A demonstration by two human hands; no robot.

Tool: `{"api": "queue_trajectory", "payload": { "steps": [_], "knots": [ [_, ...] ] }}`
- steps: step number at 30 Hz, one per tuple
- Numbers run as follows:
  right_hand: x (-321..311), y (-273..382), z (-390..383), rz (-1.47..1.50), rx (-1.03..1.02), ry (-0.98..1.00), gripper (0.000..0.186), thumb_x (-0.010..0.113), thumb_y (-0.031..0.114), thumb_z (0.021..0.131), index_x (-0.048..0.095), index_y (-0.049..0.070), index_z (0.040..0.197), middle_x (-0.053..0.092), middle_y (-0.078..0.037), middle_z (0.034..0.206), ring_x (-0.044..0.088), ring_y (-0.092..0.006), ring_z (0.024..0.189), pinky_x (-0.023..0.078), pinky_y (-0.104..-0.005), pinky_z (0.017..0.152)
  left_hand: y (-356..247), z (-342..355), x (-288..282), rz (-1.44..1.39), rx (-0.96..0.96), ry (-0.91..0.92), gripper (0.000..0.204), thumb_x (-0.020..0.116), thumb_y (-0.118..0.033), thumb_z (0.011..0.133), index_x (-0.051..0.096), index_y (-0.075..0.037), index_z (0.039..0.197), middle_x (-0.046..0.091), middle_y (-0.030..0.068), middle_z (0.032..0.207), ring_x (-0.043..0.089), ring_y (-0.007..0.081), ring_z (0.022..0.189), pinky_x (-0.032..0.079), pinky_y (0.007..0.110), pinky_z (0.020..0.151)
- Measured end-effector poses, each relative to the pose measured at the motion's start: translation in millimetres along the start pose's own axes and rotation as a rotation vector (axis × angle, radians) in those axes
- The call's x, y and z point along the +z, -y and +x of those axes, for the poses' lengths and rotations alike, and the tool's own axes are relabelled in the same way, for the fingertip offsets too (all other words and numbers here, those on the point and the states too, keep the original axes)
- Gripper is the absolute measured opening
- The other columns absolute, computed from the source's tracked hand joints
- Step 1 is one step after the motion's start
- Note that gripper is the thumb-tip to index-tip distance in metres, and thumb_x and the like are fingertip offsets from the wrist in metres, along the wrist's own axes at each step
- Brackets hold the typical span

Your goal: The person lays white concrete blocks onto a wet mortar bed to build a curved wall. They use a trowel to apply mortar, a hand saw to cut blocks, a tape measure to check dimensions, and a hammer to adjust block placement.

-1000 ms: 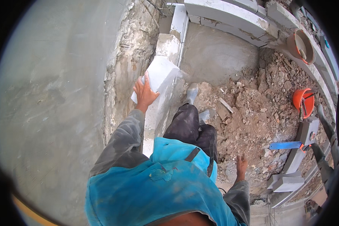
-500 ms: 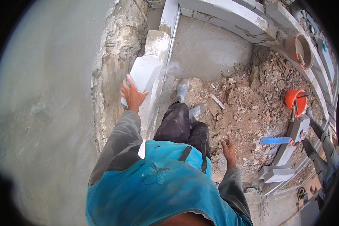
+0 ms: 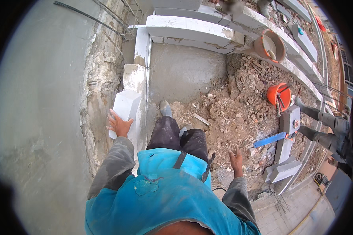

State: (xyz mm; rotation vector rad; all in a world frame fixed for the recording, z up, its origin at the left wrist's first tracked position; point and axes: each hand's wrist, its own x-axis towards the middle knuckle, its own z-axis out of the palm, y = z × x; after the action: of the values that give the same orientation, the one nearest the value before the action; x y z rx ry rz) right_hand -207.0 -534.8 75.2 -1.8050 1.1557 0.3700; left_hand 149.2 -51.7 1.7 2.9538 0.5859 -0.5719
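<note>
The person's left hand [image 3: 121, 126] lies over the near end of a white block [image 3: 126, 102], fingers spread toward its left edge and thumb toward its right. It touches the block, but whether it squeezes or only presses cannot be told. The block sits on the low block wall [image 3: 139, 121], near the wall's left edge.

With its sharp corners and pale, chalky faces, the block is likely stiff and fairly light for its bulk, yet heavy enough to swing awkwardly from one end. The surface looks dry and dusty, so it should grip reasonably well, though its corners may chip. A hold across the two long sides near mid-length would balance it best; the end hold suits steadying or turning.

The long axis points away from the person, its far end angled a little right, so the block stands skewed to the wall's edges, its near end toward the left edge. Beyond the far end is a mortar-smeared block [image 3: 134, 74]; whether they touch is unclear.

The right hand [image 3: 236, 159] hangs bare above the rubble [image 3: 223, 113], its fingers loosely apart. Farther right are a blue-bladed handsaw [image 3: 268, 140] and an orange bucket [image 3: 273, 96].
</note>
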Motion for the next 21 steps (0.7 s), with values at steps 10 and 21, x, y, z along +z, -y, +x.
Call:
{"api": "queue_trajectory", "payload": {
  "steps": [10,21],
  "knots": [
    [-53.2,-1.8,48.7,0.112,0.153,-0.223,0.065,0.060,0.030,0.096,0.037,-0.007,0.144,0.064,-0.020,0.114,0.066,-0.0244,0.095,0.054,-0.0332,0.077,-61.9,34.2,-42.5,-0.066,0.023,0.066,0.129,0.086,-0.043,0.064,0.001,-0.016,0.157,0.015,0.0251,0.156,0.016,0.0461,0.144,0.004,0.069,0.112],
    [-231.2,264.7,459.7,-0.502,-0.563,-0.608,0.057,0.055,0.041,0.095,0.057,-0.008,0.125,0.063,-0.031,0.116,0.063,-0.0400,0.110,0.047,-0.0441,0.096,-158.0,-35.4,-4.2,-0.050,0.238,-0.124,0.120,0.085,-0.033,0.065,0.009,-0.007,0.155,0.023,0.0262,0.152,0.022,0.0439,0.141,0.014,0.062,0.113]
  ]
}}
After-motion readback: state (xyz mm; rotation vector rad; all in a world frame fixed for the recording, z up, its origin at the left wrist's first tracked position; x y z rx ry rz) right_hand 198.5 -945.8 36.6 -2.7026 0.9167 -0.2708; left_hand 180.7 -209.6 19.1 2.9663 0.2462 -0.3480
